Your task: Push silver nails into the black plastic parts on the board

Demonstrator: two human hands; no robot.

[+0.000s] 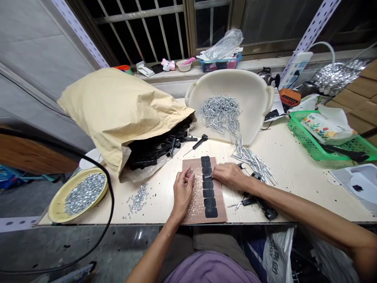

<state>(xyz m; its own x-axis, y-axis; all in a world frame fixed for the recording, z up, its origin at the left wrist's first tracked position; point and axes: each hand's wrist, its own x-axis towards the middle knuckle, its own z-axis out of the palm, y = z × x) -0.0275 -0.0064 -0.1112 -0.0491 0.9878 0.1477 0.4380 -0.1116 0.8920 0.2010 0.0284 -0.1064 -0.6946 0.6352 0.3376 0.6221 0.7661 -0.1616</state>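
Note:
My left hand (183, 190) rests on the left side of a brown board (222, 214), its fingers curled together; what they pinch, if anything, is hidden. My right hand (228, 175) reaches over the board's right edge with closed fingers, slightly blurred. At its fingertips a thin silvery piece (207, 177) lies across a column of black rounded pads (209, 193); its kind is unclear. Pale specks and worn marks cover the board beside the pads. Small metal washers (138, 199) are scattered left of my left hand. Under my right forearm lie black plastic parts with metal pins (250, 201).
A white basin (253, 102) tips metal pins (253, 159) onto the table. A yellow sack (118, 106) spills black parts (167, 145) at left. A yellow dish of washers (55, 206) stands at the left edge. A black cable (111, 196) loops in front. A green basket (303, 145) is at right.

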